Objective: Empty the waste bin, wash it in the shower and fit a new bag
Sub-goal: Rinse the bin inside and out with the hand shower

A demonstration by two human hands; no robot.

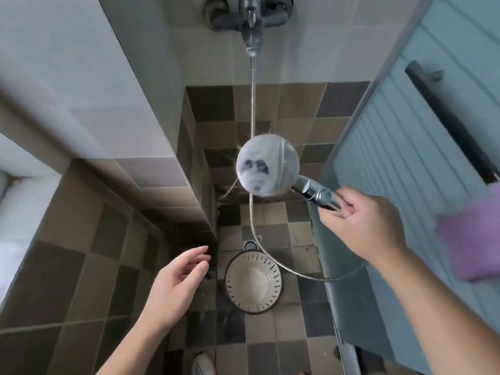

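The cream waste bin (pixel 253 283), with dark slits around its rim, stands upright and bagless on the tiled shower floor. High above it my right hand (pixel 362 223) grips the chrome handle of the round shower head (pixel 267 165), whose back faces me. Its metal hose (pixel 297 274) loops down past the bin's rim. My left hand (pixel 178 282) hovers with its fingers spread, left of the bin and not touching it.
The chrome mixer tap (pixel 250 14) is on the far wall. A tiled wall corner (pixel 189 185) juts in on the left. A glass shower door with a dark handle (pixel 449 123) stands on the right. A purple cloth (pixel 473 234) hangs at the right edge. A floor drain (pixel 250 245) lies behind the bin.
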